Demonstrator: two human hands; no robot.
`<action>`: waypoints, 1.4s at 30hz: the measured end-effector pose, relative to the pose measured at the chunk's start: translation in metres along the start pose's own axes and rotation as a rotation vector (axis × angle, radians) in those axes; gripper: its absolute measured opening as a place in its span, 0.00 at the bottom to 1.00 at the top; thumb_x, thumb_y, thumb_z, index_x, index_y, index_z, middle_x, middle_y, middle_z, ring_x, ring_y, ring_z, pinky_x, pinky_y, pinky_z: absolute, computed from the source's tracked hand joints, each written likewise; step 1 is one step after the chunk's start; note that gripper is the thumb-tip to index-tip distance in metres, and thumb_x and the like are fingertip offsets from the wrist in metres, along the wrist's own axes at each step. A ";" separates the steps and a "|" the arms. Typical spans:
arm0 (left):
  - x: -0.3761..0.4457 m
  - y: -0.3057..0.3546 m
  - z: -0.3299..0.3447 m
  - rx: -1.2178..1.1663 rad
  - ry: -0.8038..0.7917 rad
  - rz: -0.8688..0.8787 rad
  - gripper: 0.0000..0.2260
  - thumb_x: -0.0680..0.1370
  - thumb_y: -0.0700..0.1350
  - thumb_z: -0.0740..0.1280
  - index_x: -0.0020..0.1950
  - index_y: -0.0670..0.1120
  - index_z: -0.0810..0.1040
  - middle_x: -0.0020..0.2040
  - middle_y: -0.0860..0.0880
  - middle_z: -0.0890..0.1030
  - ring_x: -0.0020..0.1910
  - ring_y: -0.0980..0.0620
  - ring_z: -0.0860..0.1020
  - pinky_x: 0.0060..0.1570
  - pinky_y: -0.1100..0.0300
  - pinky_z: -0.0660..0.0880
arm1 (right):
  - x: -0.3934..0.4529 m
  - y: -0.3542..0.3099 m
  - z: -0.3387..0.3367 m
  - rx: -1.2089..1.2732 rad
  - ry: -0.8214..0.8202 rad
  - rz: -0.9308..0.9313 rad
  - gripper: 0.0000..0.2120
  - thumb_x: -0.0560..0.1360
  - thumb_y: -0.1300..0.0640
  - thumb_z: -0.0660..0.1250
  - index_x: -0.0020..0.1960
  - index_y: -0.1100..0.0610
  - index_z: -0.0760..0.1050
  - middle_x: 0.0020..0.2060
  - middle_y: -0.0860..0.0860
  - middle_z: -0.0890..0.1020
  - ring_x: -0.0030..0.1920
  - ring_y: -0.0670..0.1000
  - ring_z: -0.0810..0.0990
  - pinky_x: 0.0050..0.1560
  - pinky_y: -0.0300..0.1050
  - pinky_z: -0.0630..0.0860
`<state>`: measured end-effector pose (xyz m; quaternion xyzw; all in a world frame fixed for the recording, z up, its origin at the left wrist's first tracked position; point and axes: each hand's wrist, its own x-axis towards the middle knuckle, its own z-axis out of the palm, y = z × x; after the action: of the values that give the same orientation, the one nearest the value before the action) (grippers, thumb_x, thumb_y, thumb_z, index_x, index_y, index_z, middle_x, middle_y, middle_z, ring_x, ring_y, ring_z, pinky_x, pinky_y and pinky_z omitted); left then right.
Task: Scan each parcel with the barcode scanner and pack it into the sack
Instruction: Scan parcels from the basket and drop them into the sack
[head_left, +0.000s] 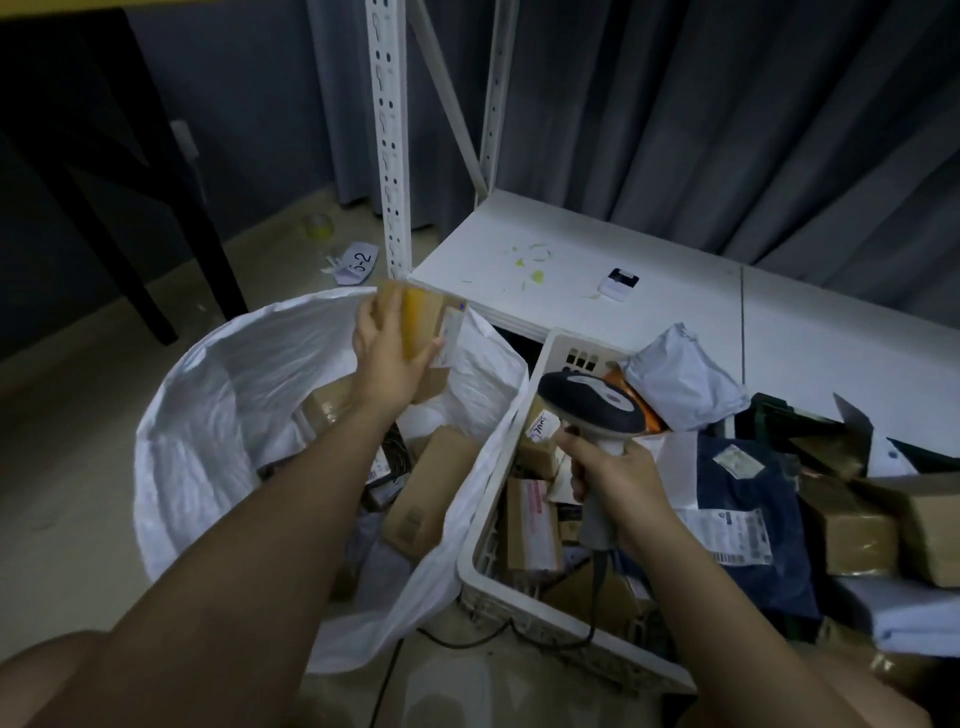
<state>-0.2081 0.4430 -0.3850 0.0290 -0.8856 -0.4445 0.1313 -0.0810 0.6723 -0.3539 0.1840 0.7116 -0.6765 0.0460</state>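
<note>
My left hand (385, 347) grips a small brown cardboard parcel (422, 322) with yellow tape and a white label, held above the far rim of the open white sack (218, 395). Several cardboard parcels (423, 499) lie inside the sack. My right hand (618, 483) holds the grey handle of the barcode scanner (589, 410), whose dark head points toward the held parcel. The scanner hangs over a white plastic crate (491, 525) full of parcels.
A pile of boxes and poly mailers (748, 499) spills to the right of the crate. A low white shelf (571, 260) with a small device stands behind. White slotted uprights (390, 145) and a black table leg (124, 223) rise at the back. A cable trails on the floor.
</note>
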 end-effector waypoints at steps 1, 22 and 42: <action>0.003 -0.007 0.007 0.163 -0.085 -0.006 0.35 0.76 0.49 0.68 0.78 0.55 0.52 0.77 0.40 0.49 0.74 0.38 0.54 0.72 0.42 0.56 | 0.003 0.001 -0.002 -0.006 0.001 0.014 0.06 0.74 0.58 0.71 0.41 0.57 0.75 0.24 0.48 0.77 0.25 0.45 0.75 0.30 0.40 0.72; -0.069 0.018 0.174 0.207 -0.553 0.038 0.19 0.72 0.47 0.70 0.60 0.40 0.76 0.57 0.41 0.78 0.56 0.43 0.76 0.51 0.57 0.71 | 0.070 0.022 -0.110 -0.136 0.118 0.169 0.09 0.73 0.61 0.71 0.39 0.60 0.73 0.27 0.56 0.73 0.22 0.49 0.70 0.24 0.39 0.68; -0.070 0.021 0.261 0.465 -0.364 -0.175 0.29 0.72 0.48 0.72 0.69 0.46 0.64 0.65 0.39 0.69 0.62 0.37 0.71 0.61 0.45 0.70 | 0.092 0.026 -0.133 0.007 0.011 0.258 0.08 0.74 0.61 0.69 0.39 0.59 0.73 0.27 0.53 0.72 0.22 0.48 0.69 0.24 0.37 0.68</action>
<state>-0.2072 0.6708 -0.5320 0.0544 -0.9667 -0.2374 -0.0785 -0.1337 0.8219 -0.3969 0.2776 0.6799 -0.6665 0.1280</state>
